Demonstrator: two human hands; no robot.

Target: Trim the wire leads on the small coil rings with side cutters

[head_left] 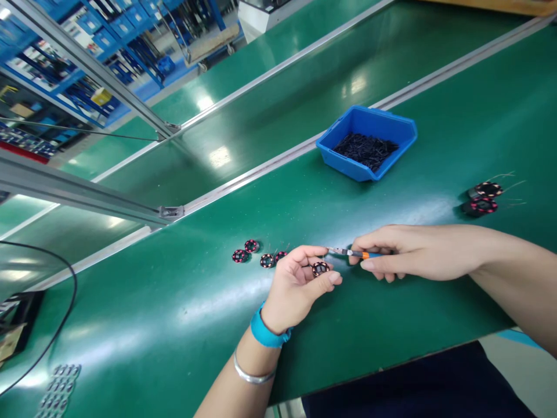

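My left hand [298, 284] pinches a small round coil part [320, 269], black with pink winding, between thumb and fingers just above the green table [183, 325]. My right hand [404, 252] grips a thin tool with an orange band [354, 253], its metal tip pointing left toward the part and almost touching my left fingertips. Several more of the same round parts [256, 255] lie on the table just left of my left hand.
A blue bin [368, 141] of small black pieces stands behind my hands. Two stacked coil parts with wire leads [483, 198] lie at the right. A metal frame post [169, 212] and a black cable [65, 313] are on the left; a grey part tray [58, 386] sits bottom left.
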